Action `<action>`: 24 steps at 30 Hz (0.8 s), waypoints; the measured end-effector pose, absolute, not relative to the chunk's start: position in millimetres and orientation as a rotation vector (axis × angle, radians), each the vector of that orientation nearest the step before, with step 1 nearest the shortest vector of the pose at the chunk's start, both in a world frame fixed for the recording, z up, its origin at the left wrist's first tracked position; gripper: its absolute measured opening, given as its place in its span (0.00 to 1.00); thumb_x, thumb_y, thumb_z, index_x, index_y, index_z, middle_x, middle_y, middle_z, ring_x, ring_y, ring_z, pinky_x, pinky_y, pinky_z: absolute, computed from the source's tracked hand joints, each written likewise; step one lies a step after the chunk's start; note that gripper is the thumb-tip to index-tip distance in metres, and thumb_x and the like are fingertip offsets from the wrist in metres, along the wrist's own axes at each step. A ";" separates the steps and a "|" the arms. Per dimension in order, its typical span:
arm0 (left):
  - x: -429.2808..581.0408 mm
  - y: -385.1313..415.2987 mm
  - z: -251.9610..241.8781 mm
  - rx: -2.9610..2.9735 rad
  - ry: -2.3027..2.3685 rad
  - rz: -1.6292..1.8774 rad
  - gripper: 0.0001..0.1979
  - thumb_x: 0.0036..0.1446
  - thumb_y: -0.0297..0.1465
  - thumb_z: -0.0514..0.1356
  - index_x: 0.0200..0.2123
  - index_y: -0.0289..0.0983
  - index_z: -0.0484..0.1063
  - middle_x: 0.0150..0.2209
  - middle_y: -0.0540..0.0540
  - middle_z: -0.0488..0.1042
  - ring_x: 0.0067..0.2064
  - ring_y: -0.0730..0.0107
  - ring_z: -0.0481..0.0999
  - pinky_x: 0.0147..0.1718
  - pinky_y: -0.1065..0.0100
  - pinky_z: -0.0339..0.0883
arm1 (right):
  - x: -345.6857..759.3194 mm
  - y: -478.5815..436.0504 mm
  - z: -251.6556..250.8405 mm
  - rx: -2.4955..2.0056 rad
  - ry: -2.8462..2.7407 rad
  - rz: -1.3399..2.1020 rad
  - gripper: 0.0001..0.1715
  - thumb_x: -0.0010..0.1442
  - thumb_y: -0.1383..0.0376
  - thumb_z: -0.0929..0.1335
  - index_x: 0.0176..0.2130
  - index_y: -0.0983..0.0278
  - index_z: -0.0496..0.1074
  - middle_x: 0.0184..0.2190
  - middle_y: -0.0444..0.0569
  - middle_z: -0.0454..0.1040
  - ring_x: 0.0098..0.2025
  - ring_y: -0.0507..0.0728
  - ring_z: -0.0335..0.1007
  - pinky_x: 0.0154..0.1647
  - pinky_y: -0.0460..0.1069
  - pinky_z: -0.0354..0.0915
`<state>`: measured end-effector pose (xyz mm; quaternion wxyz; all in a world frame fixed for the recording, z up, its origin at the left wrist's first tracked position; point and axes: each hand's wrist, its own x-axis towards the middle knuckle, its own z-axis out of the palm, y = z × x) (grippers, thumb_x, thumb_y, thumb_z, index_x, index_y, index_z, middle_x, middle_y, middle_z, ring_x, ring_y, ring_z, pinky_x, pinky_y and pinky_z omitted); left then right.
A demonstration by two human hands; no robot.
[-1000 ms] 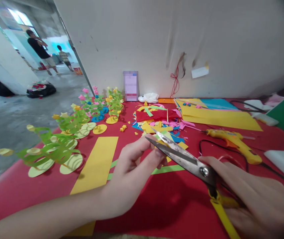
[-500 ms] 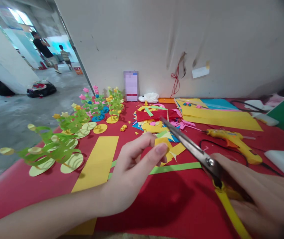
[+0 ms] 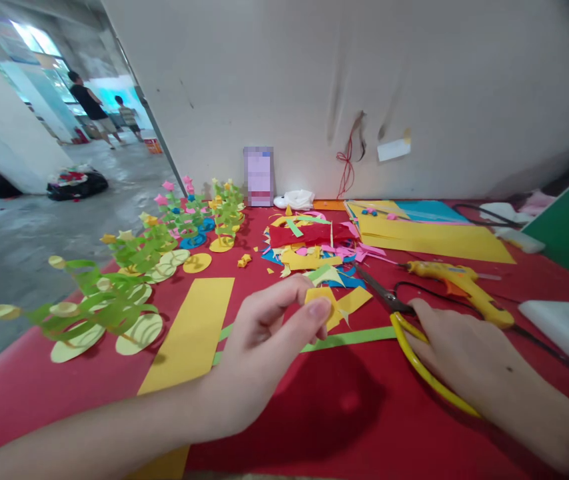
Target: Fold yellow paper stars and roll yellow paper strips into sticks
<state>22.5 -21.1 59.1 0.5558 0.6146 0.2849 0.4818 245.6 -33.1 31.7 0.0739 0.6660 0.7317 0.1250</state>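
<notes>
Pale wall panel (image 3: 214,80) stands behind a red-covered worktop (image 3: 284,440), and past its left edge a concrete floor (image 3: 19,247) runs back to where two people (image 3: 89,103) stand. From where I am, I can see the left hand (image 3: 269,347) raised over the middle of the worktop, pinching a small yellow paper piece (image 3: 318,293) between thumb and forefinger, its top edge showing above the thumb. To its right, the right hand (image 3: 464,347) lies low, its fingers curled on the scissors (image 3: 390,299) around the pivot and the yellow handles; the blades lie together and point away towards the scraps. How firm that grip is, I can't tell. Between the hands a light green strip (image 3: 349,339) runs across the red surface, one end reaching the scissors' handle. Beyond it sits a heap of cut scraps (image 3: 314,261) in yellow, blue, pink and red. A yellow glue gun (image 3: 464,283) lies on its side beyond the right hand, near a few wide yellow sheets (image 3: 434,240). Left of the left hand is a long yellow strip (image 3: 189,327), partly covered by the forearm, and farther left stand rows of green paper plants (image 3: 227,217) on round bases, with star tips in pink and yellow. One small yellow star (image 3: 243,261) lies apart, between the plants and the heap. Against the wall leans a phone (image 3: 258,177), its screen blurred.
</notes>
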 end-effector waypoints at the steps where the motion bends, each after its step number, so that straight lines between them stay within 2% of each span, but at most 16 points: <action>1: 22.1 -21.2 59.1 1.434 0.664 1.117 0.13 0.58 0.31 0.52 0.21 0.37 0.62 0.22 0.51 0.61 0.28 0.74 0.59 0.27 0.71 0.55 | 248.8 -31.5 29.7 1.995 2.194 0.376 0.12 0.57 0.68 0.58 0.37 0.71 0.67 0.20 0.53 0.74 0.23 0.62 0.73 0.18 0.50 0.59; 4: 21.0 -20.7 58.7 1.387 0.635 1.054 0.13 0.58 0.32 0.52 0.22 0.37 0.62 0.22 0.52 0.61 0.27 0.75 0.60 0.27 0.73 0.56 | 257.1 -27.3 28.1 1.988 2.217 0.417 0.16 0.55 0.63 0.62 0.41 0.70 0.68 0.24 0.54 0.75 0.28 0.64 0.73 0.20 0.51 0.63; 6: 20.8 -20.4 58.3 1.388 0.627 1.022 0.12 0.58 0.32 0.52 0.22 0.37 0.63 0.22 0.52 0.61 0.27 0.75 0.60 0.26 0.73 0.55 | 257.7 -27.5 33.8 1.995 2.402 0.485 0.18 0.51 0.62 0.65 0.42 0.69 0.68 0.30 0.55 0.75 0.33 0.65 0.73 0.24 0.53 0.66; 8: 21.1 -20.5 58.4 1.437 0.652 1.004 0.12 0.57 0.33 0.53 0.22 0.37 0.63 0.21 0.52 0.62 0.26 0.75 0.60 0.25 0.73 0.55 | 251.5 -31.4 45.4 1.962 2.742 0.489 0.17 0.51 0.62 0.65 0.42 0.66 0.69 0.37 0.53 0.75 0.39 0.63 0.71 0.31 0.55 0.69; 9: 21.4 -20.9 58.8 1.471 0.667 0.993 0.13 0.57 0.33 0.53 0.21 0.37 0.63 0.21 0.52 0.62 0.26 0.75 0.60 0.25 0.73 0.55 | 245.8 -34.4 52.5 1.918 2.873 0.452 0.19 0.53 0.61 0.64 0.45 0.63 0.67 0.41 0.50 0.73 0.43 0.59 0.70 0.37 0.52 0.69; 11: 22.3 -21.9 60.3 1.528 0.690 0.958 0.14 0.57 0.33 0.54 0.20 0.37 0.63 0.21 0.52 0.64 0.27 0.75 0.62 0.26 0.73 0.56 | 231.0 -41.3 66.7 1.877 3.105 0.285 0.17 0.55 0.57 0.62 0.44 0.60 0.67 0.40 0.45 0.74 0.40 0.53 0.71 0.38 0.46 0.69; 13: 23.0 -22.9 62.3 1.552 0.683 0.918 0.14 0.57 0.32 0.54 0.20 0.36 0.63 0.21 0.52 0.65 0.26 0.76 0.63 0.27 0.73 0.57 | 215.7 -46.8 77.3 1.811 3.335 0.045 0.14 0.54 0.59 0.64 0.41 0.59 0.69 0.36 0.40 0.76 0.37 0.48 0.72 0.37 0.41 0.68; 16: 23.2 -23.4 64.8 1.545 0.648 0.871 0.13 0.56 0.31 0.54 0.19 0.36 0.62 0.21 0.53 0.64 0.24 0.78 0.61 0.24 0.75 0.56 | 200.5 -49.3 83.8 1.775 3.513 -0.230 0.12 0.51 0.65 0.68 0.39 0.58 0.70 0.34 0.37 0.76 0.36 0.45 0.72 0.38 0.36 0.66; 19: 23.1 -22.6 65.6 1.537 0.627 0.835 0.14 0.55 0.31 0.55 0.19 0.35 0.62 0.20 0.53 0.64 0.24 0.78 0.62 0.25 0.75 0.57 | 197.1 -46.8 83.5 1.799 3.577 -0.387 0.12 0.48 0.70 0.69 0.36 0.59 0.72 0.31 0.36 0.76 0.35 0.45 0.72 0.39 0.36 0.66; 24: 25.5 -21.2 64.1 1.543 0.627 0.799 0.12 0.56 0.30 0.55 0.21 0.35 0.65 0.23 0.53 0.67 0.30 0.77 0.66 0.33 0.76 0.60 | 201.1 -42.8 80.7 1.640 3.738 -0.496 0.14 0.44 0.76 0.70 0.34 0.63 0.72 0.29 0.41 0.76 0.32 0.47 0.72 0.37 0.36 0.66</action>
